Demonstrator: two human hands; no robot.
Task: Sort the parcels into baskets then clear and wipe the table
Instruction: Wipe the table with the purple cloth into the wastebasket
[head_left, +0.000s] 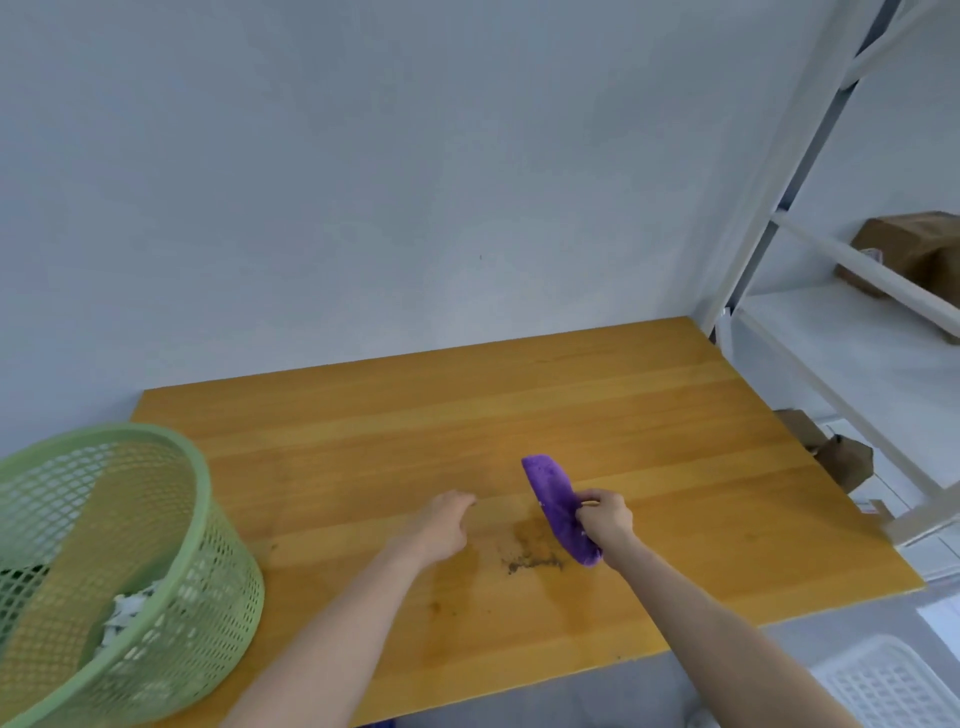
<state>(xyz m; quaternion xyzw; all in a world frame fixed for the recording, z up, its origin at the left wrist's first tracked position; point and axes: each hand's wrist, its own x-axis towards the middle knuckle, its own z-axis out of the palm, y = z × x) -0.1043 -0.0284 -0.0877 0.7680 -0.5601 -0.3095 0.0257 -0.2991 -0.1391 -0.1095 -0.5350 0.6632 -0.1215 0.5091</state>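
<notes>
While right hand (607, 521) is pinching purple cloth (551, 488) beside dirt (532, 561) on bench (363, 415), left hand (445, 525) is hanging relaxed, grip loose.

No readable text, brand, number or sign anywhere. Small label on brown parcel (914, 249) on shelf (878, 338): too blurred to read. Sticker beside lower parcel (844, 460): illegible too.

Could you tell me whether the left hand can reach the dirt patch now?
Probably yes: the left hand is just left of the dirt patch, with only bare table between; the cloth in the right hand lies on the other side.
</notes>
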